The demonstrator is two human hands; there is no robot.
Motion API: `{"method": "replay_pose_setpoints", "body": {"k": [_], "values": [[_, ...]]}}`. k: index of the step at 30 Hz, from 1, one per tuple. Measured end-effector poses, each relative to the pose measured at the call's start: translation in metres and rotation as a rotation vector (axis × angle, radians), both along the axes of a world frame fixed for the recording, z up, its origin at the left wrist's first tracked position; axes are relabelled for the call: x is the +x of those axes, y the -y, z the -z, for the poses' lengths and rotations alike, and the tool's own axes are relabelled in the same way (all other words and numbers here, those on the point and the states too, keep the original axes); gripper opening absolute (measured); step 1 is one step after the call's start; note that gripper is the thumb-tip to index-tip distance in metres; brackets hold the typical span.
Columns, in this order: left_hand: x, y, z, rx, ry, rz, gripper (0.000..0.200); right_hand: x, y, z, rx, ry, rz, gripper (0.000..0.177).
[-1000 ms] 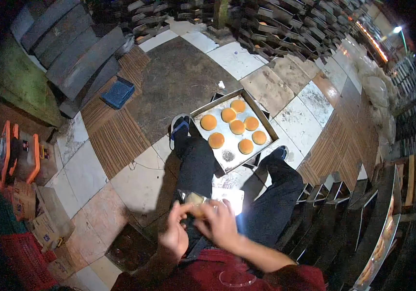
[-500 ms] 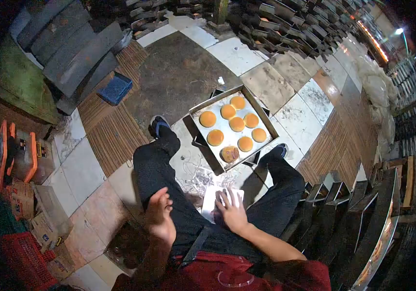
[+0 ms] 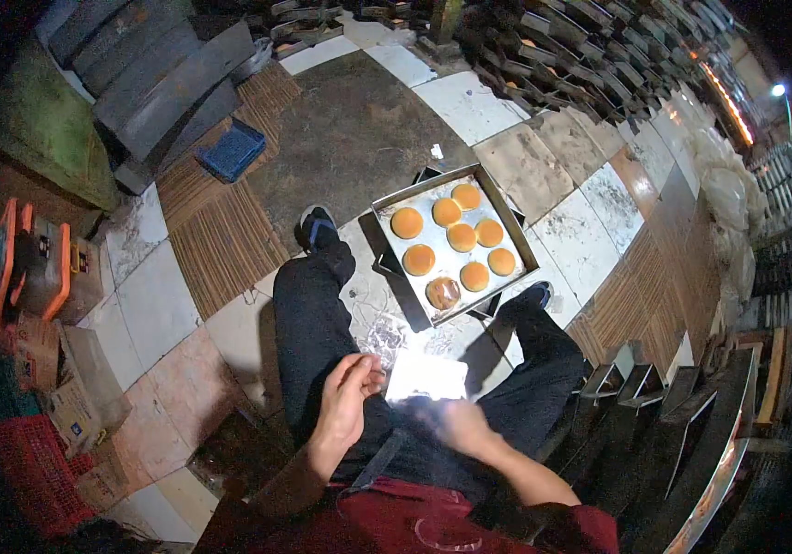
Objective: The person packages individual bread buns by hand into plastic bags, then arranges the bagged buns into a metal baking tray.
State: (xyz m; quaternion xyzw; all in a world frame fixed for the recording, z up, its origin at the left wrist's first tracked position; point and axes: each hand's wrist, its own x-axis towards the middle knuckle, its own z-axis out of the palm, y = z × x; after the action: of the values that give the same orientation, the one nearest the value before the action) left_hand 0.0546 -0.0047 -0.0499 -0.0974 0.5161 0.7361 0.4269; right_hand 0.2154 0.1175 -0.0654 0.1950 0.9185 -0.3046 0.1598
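Between my legs lies a bright white stack of thin sheets or bags, its surface washed out by the light. My left hand is at its left edge, fingers curled together; whatever they pinch is too small to make out. At the stack's near right corner, my right hand is smeared by motion and its fingertips are lost in shadow. Ahead stands a square metal tray with several round golden buns. The nearest bun looks shiny, as if wrapped in clear plastic.
Clear crinkled plastic lies on the tiles beyond my left hand. A blue basket sits ahead to the left. Dark metal trays are stacked at right. Orange-edged crates, cartons and a red crate line the left.
My left hand has moved right and forward to the stack's edge. My right hand has drawn back from the top of the stack toward its near side. The view has shifted slightly.
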Motion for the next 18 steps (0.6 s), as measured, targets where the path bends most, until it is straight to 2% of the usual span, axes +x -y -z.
{"method": "replay_pose_setpoints", "body": {"k": [2, 3, 4, 5, 6, 7, 8, 10, 11, 12, 13, 14, 16, 18], "values": [[0.000, 0.004, 0.002, -0.098, 0.102, 0.165, 0.030, -0.018, -0.036, -0.037, 0.014, -0.068, 0.322, 0.019], [0.000, 0.003, 0.004, -0.101, 0.163, 0.272, 0.057, -0.028, -0.042, -0.053, 0.097, -0.259, 0.273, 0.026], [-0.007, 0.000, 0.004, -0.100, 0.166, 0.264, 0.057, -0.035, -0.045, -0.064, 0.180, -0.455, 0.222, 0.033], [-0.019, -0.003, 0.002, 0.141, 0.453, 0.292, 0.066, -0.037, -0.046, -0.068, 0.187, -0.483, 0.041, 0.039], [-0.033, -0.006, 0.000, 0.386, 0.735, 0.316, 0.076, -0.033, -0.044, -0.062, 0.234, -0.410, -0.200, 0.038], [-0.047, -0.010, -0.003, 0.432, 0.716, 0.296, 0.090, -0.037, -0.043, -0.054, 0.216, -0.363, -0.350, 0.037], [-0.061, -0.011, -0.013, 0.550, 0.674, 0.348, 0.072, -0.042, -0.047, -0.058, 0.139, -0.316, -0.440, 0.038], [-0.075, -0.013, 0.013, 0.116, 0.221, 0.606, 0.044, -0.055, -0.058, -0.074, 0.050, -0.259, -0.529, 0.042], [-0.079, -0.015, 0.016, 0.111, 0.231, 0.600, 0.044, -0.062, -0.068, -0.086, 0.006, -0.319, -0.543, 0.043], [-0.083, -0.020, 0.015, 0.178, 0.092, 0.595, 0.033, -0.068, -0.080, -0.090, -0.041, -0.377, -0.558, 0.044], [-0.088, -0.026, 0.013, 0.241, -0.049, 0.587, 0.023, -0.070, -0.095, -0.084, -0.161, -0.454, -0.440, 0.040], [-0.096, -0.036, 0.002, 0.134, -0.286, 0.539, 0.020, -0.072, -0.096, -0.070, -0.535, -0.490, 0.073, 0.036], [-0.119, -0.053, -0.014, 0.033, -0.375, 0.629, 0.019, -0.087, -0.133, -0.054, -0.894, -0.308, 0.614, 0.029], [-0.137, -0.070, 0.000, -0.029, -0.427, 0.656, 0.017, -0.114, -0.150, -0.058, -0.640, -0.414, 0.674, 0.023]]}}
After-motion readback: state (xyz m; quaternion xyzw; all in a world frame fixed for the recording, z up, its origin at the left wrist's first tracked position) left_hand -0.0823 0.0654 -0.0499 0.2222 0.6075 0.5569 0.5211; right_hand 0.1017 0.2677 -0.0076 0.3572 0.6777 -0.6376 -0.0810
